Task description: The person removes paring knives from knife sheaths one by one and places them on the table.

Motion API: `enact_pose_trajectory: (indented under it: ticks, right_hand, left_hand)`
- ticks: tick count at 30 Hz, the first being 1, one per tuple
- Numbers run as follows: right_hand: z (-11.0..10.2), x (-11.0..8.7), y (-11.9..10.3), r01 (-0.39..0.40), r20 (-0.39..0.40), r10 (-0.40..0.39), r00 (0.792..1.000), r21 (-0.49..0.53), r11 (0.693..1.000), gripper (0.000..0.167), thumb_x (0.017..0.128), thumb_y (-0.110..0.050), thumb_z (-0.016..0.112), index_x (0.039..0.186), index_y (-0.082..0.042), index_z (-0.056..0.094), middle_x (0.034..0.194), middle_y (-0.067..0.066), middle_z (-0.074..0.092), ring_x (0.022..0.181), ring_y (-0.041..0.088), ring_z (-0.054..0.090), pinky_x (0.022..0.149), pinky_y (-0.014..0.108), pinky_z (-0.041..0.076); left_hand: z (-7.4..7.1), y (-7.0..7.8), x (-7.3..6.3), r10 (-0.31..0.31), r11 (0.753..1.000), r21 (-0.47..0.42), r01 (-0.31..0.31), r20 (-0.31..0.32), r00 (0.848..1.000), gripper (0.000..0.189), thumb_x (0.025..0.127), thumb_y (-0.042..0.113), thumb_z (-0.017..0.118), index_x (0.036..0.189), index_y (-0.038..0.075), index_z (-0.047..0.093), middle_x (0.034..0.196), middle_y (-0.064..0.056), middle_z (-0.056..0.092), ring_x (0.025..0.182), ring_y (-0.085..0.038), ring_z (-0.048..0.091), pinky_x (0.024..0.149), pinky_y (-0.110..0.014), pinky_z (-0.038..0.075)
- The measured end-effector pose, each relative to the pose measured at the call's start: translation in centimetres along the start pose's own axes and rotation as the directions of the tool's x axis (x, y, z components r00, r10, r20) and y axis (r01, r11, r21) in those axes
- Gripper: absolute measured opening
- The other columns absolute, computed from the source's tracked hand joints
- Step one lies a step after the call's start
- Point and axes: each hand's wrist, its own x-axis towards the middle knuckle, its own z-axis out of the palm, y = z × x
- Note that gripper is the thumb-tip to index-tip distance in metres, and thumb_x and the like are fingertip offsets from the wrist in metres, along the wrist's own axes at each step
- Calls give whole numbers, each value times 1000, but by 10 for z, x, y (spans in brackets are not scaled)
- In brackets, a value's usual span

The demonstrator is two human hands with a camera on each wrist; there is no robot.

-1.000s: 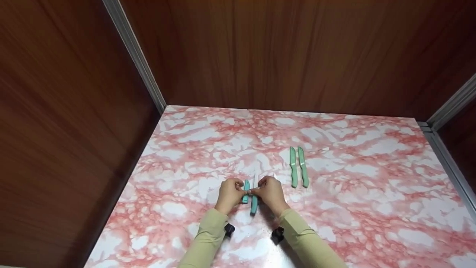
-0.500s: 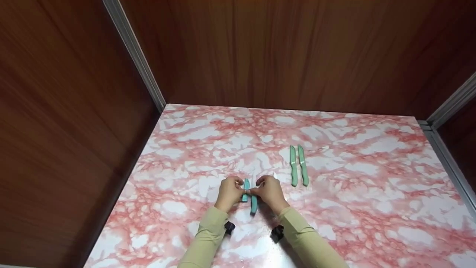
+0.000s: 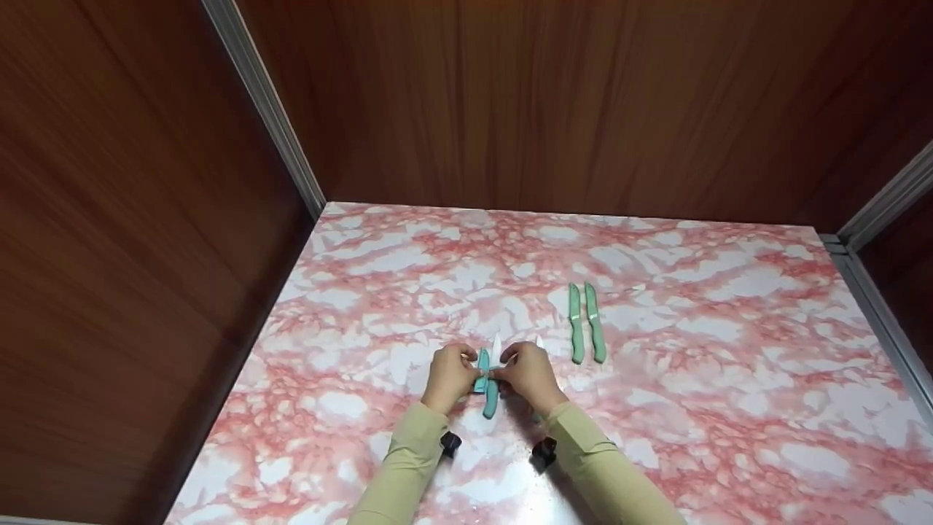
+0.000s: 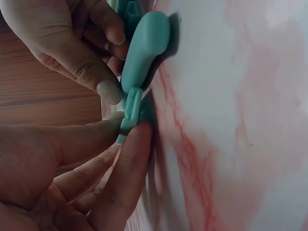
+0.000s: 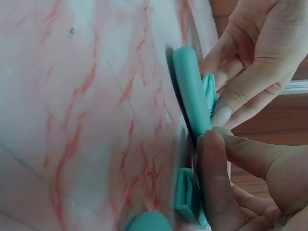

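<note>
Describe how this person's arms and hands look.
The long khaki-yellow fabric left sleeve and matching right sleeve are creased and end near the wrists. A small black object shows beside the left one, another beside the right. The left hand and right hand wear no gloves.

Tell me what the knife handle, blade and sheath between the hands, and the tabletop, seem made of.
Handle: likely moulded plastic, satin; even teal colour, rounded end, soft shading.
Blade: pale, smooth-looking; metal or ceramic, too small to tell.
Sheath: probably hard plastic, satin; similar teal, crisp ridges.
Tabletop: perhaps laminate or film, slightly glossy; marbled pattern, glare between the sleeves.
</note>
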Motion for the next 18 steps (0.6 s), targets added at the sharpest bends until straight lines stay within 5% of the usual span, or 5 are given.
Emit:
enact_pose_trajectory:
  ticks: [9, 18]
  right_hand:
    - [0, -3, -5, -28, 24, 28, 999, 29, 999, 26, 74, -3, 79, 90, 7, 62, 62, 7, 58, 49, 26, 63, 44, 29, 50]
    - [-2, -3, -5, -24, 11, 24, 1000, -19, 1000, 26, 72, -3, 79, 89, 6, 62, 61, 6, 59, 47, 20, 61, 44, 28, 48]
  left_hand:
    - [0, 2, -3, -5, 999, 54, 7, -36, 999, 15, 68, -3, 73, 82, 0, 68, 63, 0, 62, 57, -12, 56, 57, -31, 49]
    - [1, 2, -4, -15, 1000, 22, 16, -31, 999, 15, 71, -7, 68, 85, -1, 67, 58, 2, 56, 51, -9, 50, 51, -27, 45]
